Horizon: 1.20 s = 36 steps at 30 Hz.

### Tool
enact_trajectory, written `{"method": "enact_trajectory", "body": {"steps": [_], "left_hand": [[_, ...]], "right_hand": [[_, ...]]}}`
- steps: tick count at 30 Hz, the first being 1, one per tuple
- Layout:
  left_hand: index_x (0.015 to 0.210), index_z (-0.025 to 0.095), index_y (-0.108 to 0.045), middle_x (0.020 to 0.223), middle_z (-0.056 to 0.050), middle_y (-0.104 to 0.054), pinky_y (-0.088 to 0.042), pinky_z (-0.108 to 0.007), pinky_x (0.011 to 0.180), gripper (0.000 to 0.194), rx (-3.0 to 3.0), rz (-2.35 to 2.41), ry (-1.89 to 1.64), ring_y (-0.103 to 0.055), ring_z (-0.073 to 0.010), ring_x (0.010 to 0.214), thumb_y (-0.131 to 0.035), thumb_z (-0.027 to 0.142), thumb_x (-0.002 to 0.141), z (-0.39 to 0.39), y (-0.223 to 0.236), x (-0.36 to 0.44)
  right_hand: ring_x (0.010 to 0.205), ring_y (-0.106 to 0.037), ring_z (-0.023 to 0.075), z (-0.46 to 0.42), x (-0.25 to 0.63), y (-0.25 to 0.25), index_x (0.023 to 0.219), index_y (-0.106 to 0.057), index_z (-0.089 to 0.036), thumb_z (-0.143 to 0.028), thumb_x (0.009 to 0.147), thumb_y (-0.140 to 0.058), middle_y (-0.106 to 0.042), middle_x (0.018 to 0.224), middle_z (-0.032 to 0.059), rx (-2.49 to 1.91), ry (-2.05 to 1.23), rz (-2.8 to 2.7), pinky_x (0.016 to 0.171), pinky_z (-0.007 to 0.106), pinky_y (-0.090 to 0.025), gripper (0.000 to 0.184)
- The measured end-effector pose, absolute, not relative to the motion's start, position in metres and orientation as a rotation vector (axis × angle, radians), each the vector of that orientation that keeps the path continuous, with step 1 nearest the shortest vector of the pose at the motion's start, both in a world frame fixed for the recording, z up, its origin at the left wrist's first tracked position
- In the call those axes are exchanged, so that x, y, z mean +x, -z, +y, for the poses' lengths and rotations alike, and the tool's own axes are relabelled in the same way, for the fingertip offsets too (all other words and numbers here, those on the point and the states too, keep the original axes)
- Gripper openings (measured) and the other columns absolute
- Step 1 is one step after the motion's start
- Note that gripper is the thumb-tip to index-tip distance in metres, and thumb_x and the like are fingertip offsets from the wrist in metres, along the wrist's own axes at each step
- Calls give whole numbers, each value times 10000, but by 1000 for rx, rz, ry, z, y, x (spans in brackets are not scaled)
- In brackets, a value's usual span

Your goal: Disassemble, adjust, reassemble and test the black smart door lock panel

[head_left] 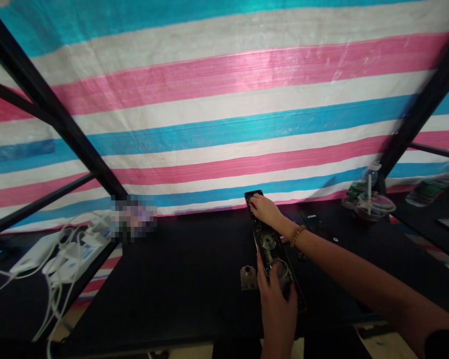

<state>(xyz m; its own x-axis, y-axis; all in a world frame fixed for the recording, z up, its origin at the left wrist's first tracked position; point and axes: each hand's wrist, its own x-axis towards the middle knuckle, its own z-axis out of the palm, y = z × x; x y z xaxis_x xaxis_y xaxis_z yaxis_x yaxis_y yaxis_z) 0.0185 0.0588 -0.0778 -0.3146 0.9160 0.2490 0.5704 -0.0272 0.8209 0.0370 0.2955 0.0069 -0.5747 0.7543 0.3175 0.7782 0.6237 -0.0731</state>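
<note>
A long, narrow black device casing [268,242] lies lengthwise away from me on the black table, its inside exposed with round metal parts. My left hand [279,294] grips the near part of it, fingers along the left edge and thumb beside a round, shiny part [283,271]. At the far end, my right hand [264,208] is closed, fingertips pressed together at the casing; whatever they pinch is too small to make out. Left of the casing, a small square metal piece [248,277] with a round opening rests on the table.
Small loose parts [336,239] lie right of the casing. A plastic cup with a straw [374,207] and a bottle [353,193] stand at the back right. White power strips [73,259] with tangled cables are at the left. Striped sheeting [224,124] hangs behind the table [164,284].
</note>
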Motion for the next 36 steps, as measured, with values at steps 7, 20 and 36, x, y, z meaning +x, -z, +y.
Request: {"method": "enact_trajectory", "body": {"steps": [7,20,36], "left_hand": [[1244,245,-586,1660,-74,-167,-356,-468,1179,443,1578,1884,-1319,-286,-299,1490,-579,86,831,60,80,19],[1241,245,-586,1656,-79,-181,-374,-484,1167,437,1587,1901,-1341,-317,-303,1476,-595,99,830,59,82,20],[1244,243,-586,1658,-83,-165,-368,-481,1171,449,1614,1902,-1335,-314,-297,1477,-597,87,824,59,84,18]], "right_hand": [[829,-624,155,304,47,8,886,-686,-149,-99,902,-537,-692,883,49,-975,-290,-2189,794,248,-450,158],[593,-525,113,297,50,5,899,-611,-178,-181,854,-446,-612,733,-22,-795,-900,-1952,611,231,-420,171],[622,-519,130,293,61,-8,888,-679,-167,-238,895,-556,-573,680,-18,-1019,-401,-2113,628,238,-384,143]]}}
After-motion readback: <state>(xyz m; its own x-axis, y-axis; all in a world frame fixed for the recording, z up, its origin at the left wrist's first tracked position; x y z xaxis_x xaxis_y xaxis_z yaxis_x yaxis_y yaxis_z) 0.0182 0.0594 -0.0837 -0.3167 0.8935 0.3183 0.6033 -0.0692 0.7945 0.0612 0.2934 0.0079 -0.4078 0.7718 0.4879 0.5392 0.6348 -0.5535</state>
